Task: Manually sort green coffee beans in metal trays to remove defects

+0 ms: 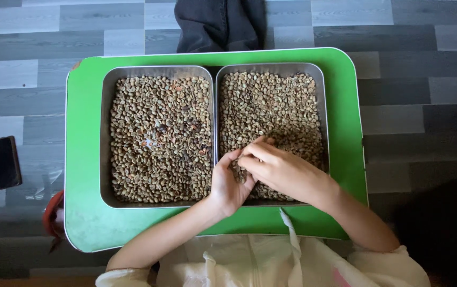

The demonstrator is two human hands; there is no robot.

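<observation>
While both hands worked the right tray near the green table's front edge, the left hand was cupped, catching beans the right hand pinched out; the left tray sat alongside, touching it.

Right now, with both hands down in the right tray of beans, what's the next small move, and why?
Probably bring the left hand, cupped with beans in its palm, a little leftward over the left tray and tip them out. The right hand pinches at the beans in the right tray, and the left tray, right alongside, holds beans with darker, reddish pieces mixed in.
</observation>
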